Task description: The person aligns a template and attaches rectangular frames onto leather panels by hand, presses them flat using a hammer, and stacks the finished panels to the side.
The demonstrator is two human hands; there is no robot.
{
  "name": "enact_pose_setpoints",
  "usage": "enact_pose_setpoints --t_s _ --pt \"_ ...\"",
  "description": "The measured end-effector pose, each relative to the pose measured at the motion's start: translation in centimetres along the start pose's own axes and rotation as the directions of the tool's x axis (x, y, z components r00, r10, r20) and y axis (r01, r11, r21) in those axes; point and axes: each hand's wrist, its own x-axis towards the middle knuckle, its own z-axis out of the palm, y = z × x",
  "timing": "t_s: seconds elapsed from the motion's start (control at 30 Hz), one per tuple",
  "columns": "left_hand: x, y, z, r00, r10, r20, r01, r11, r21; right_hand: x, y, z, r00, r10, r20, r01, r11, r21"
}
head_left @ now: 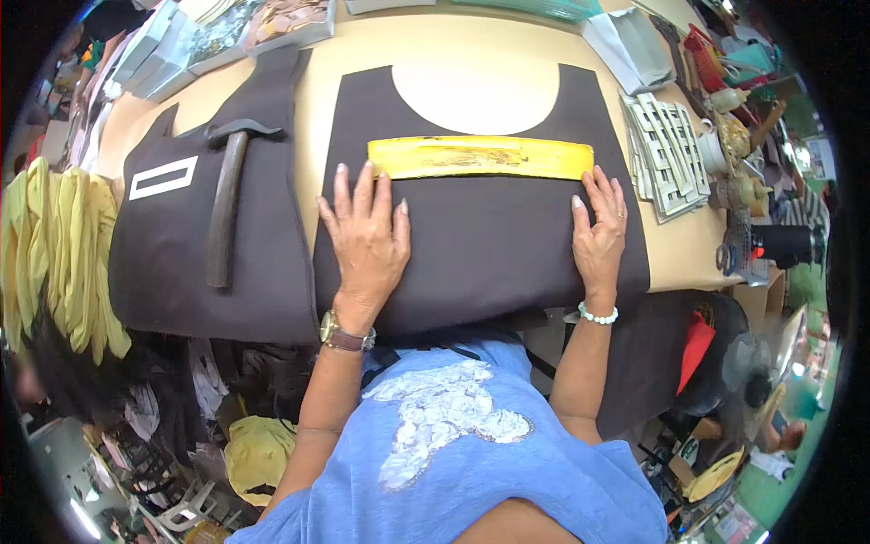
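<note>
A dark, sleeveless-shaped fabric piece (pixel 471 254) with a scooped neckline lies flat in front of me. Across its upper part, just below the neckline, runs a long yellow strip (pixel 544 156) with brown worn marks along its middle. My left hand (pixel 370 240) rests on the fabric, fingers spread, their tips at the strip's lower left corner. At the opposite end, my right hand (pixel 598 238) has its fingers stretched out, the tips touching or right beside the strip's lower right corner. Neither hand is wrapped around anything.
To the left, a hammer (pixel 227 213) and a white rectangular frame (pixel 163 178) lie on another dark fabric piece (pixel 172 263). Cut-out white templates (pixel 666 154) are stacked at right, near bottles (pixel 739 190). Trays (pixel 290 27) stand at the back; yellow cloths (pixel 59 254) hang left.
</note>
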Motion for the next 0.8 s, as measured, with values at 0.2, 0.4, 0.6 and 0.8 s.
enact_pose_setpoints --t_s 0.2,0.4,0.6,0.8 --pt "-0.20 -0.01 0.45 1.000 -0.004 0.008 0.004 1.000 -0.009 0.05 0.04 0.15 1.000 -0.013 0.007 0.013 1.000 -0.003" --pt "-0.16 -0.02 0.23 1.000 -0.021 -0.003 0.021 1.000 0.000 -0.04 -0.13 0.03 1.000 -0.003 -0.012 0.003 1.000 0.000" --pt "-0.18 -0.05 0.26 1.000 -0.020 -0.004 0.020 1.000 0.000 -0.06 0.02 0.09 1.000 0.002 -0.014 -0.002 1.000 0.017" --pt "-0.15 -0.18 0.32 1.000 -0.015 0.013 0.015 1.000 0.003 -0.03 -0.02 -0.04 1.000 0.002 -0.016 -0.001 0.999 0.036"
